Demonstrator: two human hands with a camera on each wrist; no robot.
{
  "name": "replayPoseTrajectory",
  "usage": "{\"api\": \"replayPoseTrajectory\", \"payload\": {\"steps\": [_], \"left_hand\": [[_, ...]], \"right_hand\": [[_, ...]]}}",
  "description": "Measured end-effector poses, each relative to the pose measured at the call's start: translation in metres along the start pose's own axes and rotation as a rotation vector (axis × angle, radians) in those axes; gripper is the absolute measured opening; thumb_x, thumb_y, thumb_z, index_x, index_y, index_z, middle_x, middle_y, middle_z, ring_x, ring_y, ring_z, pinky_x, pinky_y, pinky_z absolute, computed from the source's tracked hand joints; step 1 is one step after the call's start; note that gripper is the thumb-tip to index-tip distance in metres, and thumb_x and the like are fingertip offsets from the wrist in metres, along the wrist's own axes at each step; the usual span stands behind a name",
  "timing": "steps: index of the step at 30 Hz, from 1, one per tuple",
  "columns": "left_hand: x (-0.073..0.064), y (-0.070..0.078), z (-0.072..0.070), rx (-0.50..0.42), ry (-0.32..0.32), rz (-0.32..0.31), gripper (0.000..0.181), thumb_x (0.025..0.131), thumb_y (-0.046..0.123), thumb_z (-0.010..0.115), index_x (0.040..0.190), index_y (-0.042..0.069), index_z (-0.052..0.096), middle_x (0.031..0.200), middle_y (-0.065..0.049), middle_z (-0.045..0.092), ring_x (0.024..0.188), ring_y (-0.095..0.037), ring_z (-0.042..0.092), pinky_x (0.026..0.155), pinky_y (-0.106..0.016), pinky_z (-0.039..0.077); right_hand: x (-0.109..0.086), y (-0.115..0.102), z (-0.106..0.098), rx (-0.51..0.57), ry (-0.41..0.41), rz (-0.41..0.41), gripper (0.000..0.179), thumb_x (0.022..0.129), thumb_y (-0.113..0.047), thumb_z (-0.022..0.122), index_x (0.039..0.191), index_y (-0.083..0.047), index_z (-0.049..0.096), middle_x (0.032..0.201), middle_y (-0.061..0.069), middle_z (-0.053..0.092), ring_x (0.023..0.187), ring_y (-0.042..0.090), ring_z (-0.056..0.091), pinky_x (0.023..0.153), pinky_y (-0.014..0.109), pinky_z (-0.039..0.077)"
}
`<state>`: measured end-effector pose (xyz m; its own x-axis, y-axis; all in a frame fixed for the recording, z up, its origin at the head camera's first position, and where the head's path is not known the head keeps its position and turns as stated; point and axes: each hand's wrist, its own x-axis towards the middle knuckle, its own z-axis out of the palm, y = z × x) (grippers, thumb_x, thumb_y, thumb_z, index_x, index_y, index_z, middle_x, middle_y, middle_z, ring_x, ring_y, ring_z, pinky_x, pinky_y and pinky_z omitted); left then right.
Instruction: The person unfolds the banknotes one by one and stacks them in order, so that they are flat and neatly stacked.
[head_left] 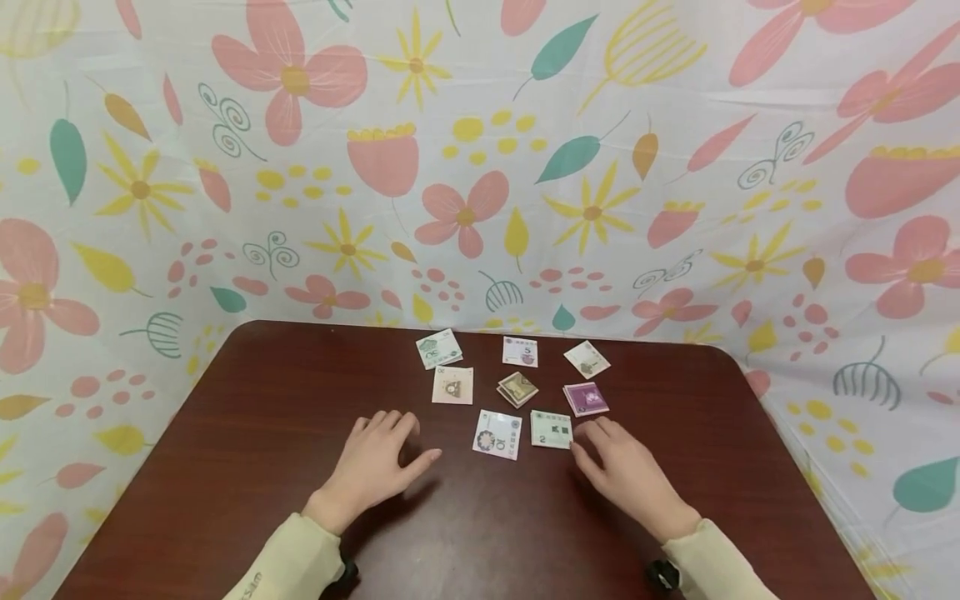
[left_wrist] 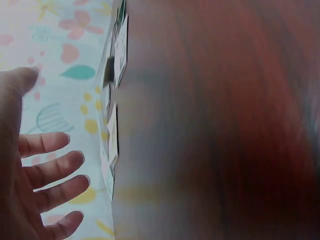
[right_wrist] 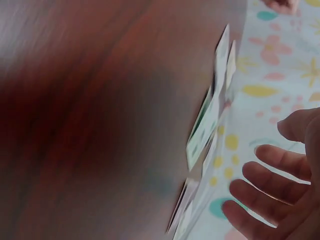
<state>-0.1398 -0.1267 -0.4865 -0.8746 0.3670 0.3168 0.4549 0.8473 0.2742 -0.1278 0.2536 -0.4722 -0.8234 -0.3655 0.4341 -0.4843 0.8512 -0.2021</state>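
Note:
Several folded paper banknotes lie spread on the dark table. My right hand (head_left: 626, 462) hovers with relaxed fingers, its fingertips close beside the green note marked 2 (head_left: 551, 429). To the left, my left hand (head_left: 378, 458) has loosely bent fingers and holds nothing; the note marked 10 (head_left: 497, 434) lies to its right. Behind are a pinkish note (head_left: 453, 386), a brownish note (head_left: 517, 388) and a purple note (head_left: 587, 399). Farthest back lie a green note marked 50 (head_left: 439, 348), a note marked 5 (head_left: 521, 351) and a pale note (head_left: 588, 358).
The reddish-brown table (head_left: 300, 392) has rounded far corners. Right behind its far edge hangs a white cloth (head_left: 465, 275) with a flower and leaf print, which also runs along both sides. A dark band (head_left: 663, 575) sits at the right wrist.

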Motion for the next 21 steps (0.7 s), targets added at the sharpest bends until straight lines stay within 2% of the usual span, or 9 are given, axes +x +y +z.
{"api": "replayPoseTrajectory", "payload": {"steps": [9, 15, 21], "left_hand": [[-0.003, 0.014, 0.007, -0.034, -0.031, 0.032, 0.024, 0.097, 0.044, 0.069, 0.098, 0.02, 0.066, 0.091, 0.006, 0.064, 0.091, -0.019, 0.059, 0.084, -0.045, 0.047], [-0.002, 0.017, 0.01, -0.027, 0.0, 0.037, 0.018, 0.097, 0.035, 0.07, 0.092, 0.02, 0.062, 0.085, 0.007, 0.059, 0.087, -0.02, 0.058, 0.077, -0.042, 0.048], [0.004, 0.011, 0.012, -0.057, 0.042, 0.032, 0.012, 0.096, 0.027, 0.074, 0.095, 0.018, 0.067, 0.087, 0.004, 0.064, 0.087, -0.023, 0.063, 0.073, -0.043, 0.052]], "right_hand": [[-0.004, -0.03, 0.01, 0.053, -0.032, -0.018, 0.017, 0.087, -0.014, 0.081, 0.1, -0.013, 0.069, 0.09, -0.005, 0.063, 0.079, 0.009, 0.06, 0.069, 0.033, 0.055], [-0.006, -0.037, 0.016, 0.06, -0.029, -0.032, 0.018, 0.087, -0.013, 0.082, 0.099, -0.014, 0.07, 0.092, -0.004, 0.065, 0.083, 0.011, 0.063, 0.072, 0.033, 0.056], [-0.007, -0.04, 0.018, 0.068, -0.01, -0.068, 0.021, 0.087, -0.014, 0.082, 0.104, -0.011, 0.07, 0.097, -0.001, 0.069, 0.089, 0.015, 0.067, 0.075, 0.036, 0.058]]}}
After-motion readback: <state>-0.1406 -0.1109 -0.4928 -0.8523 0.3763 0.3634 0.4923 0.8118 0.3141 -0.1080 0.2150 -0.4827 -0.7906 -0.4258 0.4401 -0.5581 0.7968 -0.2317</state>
